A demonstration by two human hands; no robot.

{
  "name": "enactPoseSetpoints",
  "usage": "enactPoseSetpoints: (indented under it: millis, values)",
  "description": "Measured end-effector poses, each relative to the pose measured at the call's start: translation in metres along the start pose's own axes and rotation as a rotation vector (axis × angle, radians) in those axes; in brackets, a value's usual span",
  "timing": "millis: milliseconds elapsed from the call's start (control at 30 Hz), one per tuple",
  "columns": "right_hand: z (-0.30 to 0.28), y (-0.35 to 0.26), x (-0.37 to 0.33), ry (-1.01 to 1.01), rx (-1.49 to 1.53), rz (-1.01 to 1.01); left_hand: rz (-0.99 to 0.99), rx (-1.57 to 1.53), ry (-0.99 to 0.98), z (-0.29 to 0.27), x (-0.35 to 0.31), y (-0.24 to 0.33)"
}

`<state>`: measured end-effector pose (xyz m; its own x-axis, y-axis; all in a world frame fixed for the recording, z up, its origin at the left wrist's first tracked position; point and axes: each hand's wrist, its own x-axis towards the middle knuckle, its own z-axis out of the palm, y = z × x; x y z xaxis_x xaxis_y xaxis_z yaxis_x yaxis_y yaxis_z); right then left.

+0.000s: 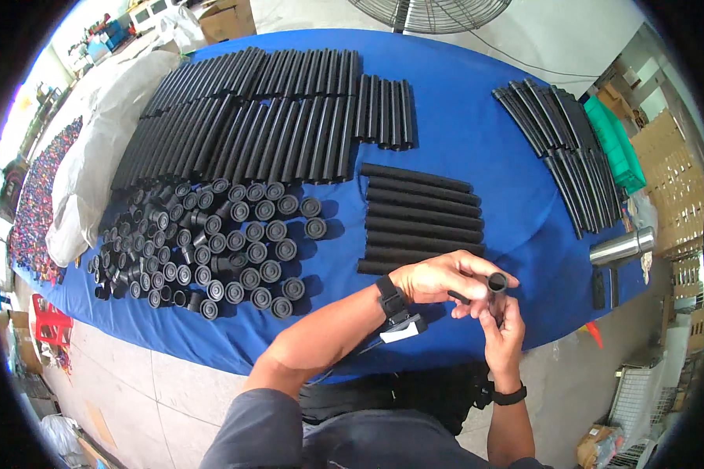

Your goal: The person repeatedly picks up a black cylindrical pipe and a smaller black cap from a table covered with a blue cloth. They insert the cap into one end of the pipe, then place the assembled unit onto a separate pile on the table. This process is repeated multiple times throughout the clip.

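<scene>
Here we are over the big blue table [446, 102], with the row [422, 221] of black tubes stacked crosswise at its middle. Far and left of the row runs the long bank [289, 141] of tubes, and straight left of it — a crowd of them — the caps [270, 271], many ringed faces up. Out right of the row sits the right stack [551, 117], with the green crate [614, 144] beyond and the steel cylinder [622, 247] nearer, by the table's edge.

Now the hands, at the row's near right corner! The left hand [438, 281] closes on the upper end of one tube [497, 284]; the right hand [504, 328] grips it from below, fingers curled in snug. That tube stands between the two, just off the row's corner, its open mouth tipped up and clear of the fingertips. A dark piece [458, 298] shows at the left fingers, too small to identify.

The step in hand looks like close two-handed work at that open end. The next move, I'd judge, calls for a steady lower grip and light upper fingers, mouth unblocked.
</scene>
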<state>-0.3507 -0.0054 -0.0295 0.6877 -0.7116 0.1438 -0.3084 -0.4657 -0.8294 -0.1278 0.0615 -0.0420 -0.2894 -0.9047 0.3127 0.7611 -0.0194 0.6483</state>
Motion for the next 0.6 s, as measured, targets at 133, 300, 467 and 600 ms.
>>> enactPoseSetpoints:
  millis: [133,300,467,600]
  values:
    - [0.011,0.004,0.001,0.107,0.171,-0.008,0.062,-0.154,0.056,-0.015,-0.005,-0.023]
    - [-0.009,-0.004,-0.001,-0.020,-0.121,-0.049,0.055,-0.214,-0.013,-0.012,-0.006,-0.021]
    - [-0.020,-0.005,-0.006,-0.055,-0.128,-0.004,0.060,-0.229,0.008,-0.013,0.001,-0.025]
    - [-0.015,-0.013,-0.005,-0.089,-0.147,0.036,0.055,-0.239,0.016,-0.015,-0.004,-0.021]
